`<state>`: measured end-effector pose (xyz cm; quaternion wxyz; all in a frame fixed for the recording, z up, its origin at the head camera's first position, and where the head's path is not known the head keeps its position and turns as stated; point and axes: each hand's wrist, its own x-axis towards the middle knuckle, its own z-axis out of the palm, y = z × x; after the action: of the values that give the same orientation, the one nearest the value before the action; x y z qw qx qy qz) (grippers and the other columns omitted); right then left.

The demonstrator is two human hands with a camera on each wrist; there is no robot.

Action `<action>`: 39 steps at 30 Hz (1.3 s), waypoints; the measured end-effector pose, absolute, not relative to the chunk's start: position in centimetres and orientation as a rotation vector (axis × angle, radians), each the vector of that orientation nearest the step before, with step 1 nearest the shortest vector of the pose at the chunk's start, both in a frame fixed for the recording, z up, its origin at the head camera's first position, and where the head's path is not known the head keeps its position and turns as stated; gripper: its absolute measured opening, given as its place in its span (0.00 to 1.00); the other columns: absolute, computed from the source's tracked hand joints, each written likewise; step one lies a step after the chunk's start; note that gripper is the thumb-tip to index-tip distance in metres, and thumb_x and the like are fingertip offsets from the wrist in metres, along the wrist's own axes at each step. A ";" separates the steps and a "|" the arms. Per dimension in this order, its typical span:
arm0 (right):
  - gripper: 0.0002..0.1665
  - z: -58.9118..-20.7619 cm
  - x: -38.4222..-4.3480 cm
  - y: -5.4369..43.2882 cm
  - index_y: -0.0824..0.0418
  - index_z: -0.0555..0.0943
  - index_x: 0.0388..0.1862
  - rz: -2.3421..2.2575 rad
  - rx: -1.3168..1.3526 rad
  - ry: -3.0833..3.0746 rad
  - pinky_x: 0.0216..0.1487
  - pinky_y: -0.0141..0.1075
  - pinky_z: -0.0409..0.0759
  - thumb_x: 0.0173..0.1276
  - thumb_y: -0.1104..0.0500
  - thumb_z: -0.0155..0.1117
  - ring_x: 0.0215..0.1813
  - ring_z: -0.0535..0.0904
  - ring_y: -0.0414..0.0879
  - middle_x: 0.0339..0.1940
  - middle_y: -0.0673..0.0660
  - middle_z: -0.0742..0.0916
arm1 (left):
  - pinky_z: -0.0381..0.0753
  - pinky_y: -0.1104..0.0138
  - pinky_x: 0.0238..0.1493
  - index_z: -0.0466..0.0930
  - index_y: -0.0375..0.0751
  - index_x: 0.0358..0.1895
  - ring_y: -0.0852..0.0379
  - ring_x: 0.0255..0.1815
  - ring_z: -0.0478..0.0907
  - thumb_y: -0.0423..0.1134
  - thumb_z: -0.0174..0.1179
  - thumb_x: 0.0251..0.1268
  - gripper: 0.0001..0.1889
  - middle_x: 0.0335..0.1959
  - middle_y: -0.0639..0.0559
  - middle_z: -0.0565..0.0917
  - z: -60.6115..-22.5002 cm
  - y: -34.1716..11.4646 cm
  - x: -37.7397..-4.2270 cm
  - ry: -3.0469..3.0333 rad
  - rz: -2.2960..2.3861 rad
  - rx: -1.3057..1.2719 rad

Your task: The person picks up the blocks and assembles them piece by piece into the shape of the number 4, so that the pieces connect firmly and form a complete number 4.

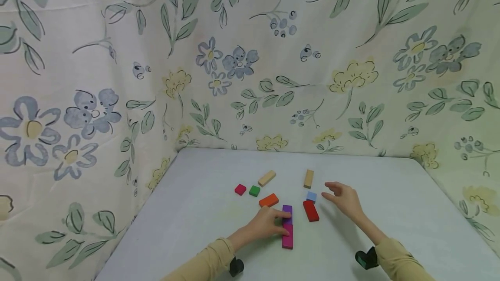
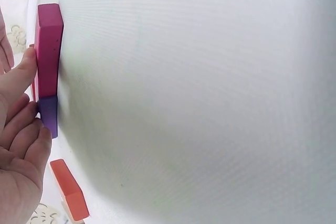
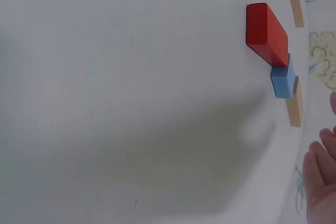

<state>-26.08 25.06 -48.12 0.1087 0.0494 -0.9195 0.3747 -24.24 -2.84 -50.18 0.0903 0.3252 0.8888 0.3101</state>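
In the head view, a purple block (image 1: pixel 287 209) and a magenta block (image 1: pixel 287 241) lie end to end in a line. My left hand (image 1: pixel 264 223) touches both from the left, its fingers at the purple block and its thumb on the magenta one. The left wrist view shows the thumb against the side of the magenta block (image 2: pixel 50 51). My right hand (image 1: pixel 345 200) is raised, holding nothing, its fingers loosely bent and apart. Left of that hand, a light blue block (image 1: pixel 311 197) meets the end of a red block (image 1: pixel 311 211).
An orange block (image 1: pixel 268 200) lies just beyond my left hand. Farther back are a small green block (image 1: pixel 254 191), a small crimson block (image 1: pixel 240 189) and two plain wooden blocks (image 1: pixel 267 178). Flowered cloth (image 1: pixel 273 112) rises behind the white table (image 1: pixel 187 211).
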 end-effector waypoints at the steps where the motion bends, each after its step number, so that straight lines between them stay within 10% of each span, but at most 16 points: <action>1: 0.23 -48.2 -26.1 25.1 0.70 0.79 0.53 1.105 0.147 -2.708 0.51 0.49 0.79 0.61 0.59 0.68 0.54 0.80 0.63 0.51 0.69 0.84 | 0.69 0.81 0.36 0.82 0.48 0.55 0.71 0.45 0.74 0.44 0.72 0.49 0.25 0.55 0.54 0.82 -50.2 -2.9 -24.2 2.645 0.917 0.970; 39: 0.19 -51.3 -26.9 23.3 0.69 0.80 0.50 1.145 0.202 -2.794 0.48 0.50 0.81 0.59 0.64 0.67 0.48 0.82 0.60 0.48 0.68 0.85 | 0.75 0.79 0.44 0.83 0.50 0.52 0.67 0.50 0.77 0.46 0.72 0.48 0.24 0.54 0.55 0.83 -50.2 -2.8 -24.4 2.698 0.856 1.002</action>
<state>-26.95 23.31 -51.31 0.0576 0.0667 -0.9217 0.3778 -24.39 -2.79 -50.17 0.0694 0.3329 0.8964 0.2844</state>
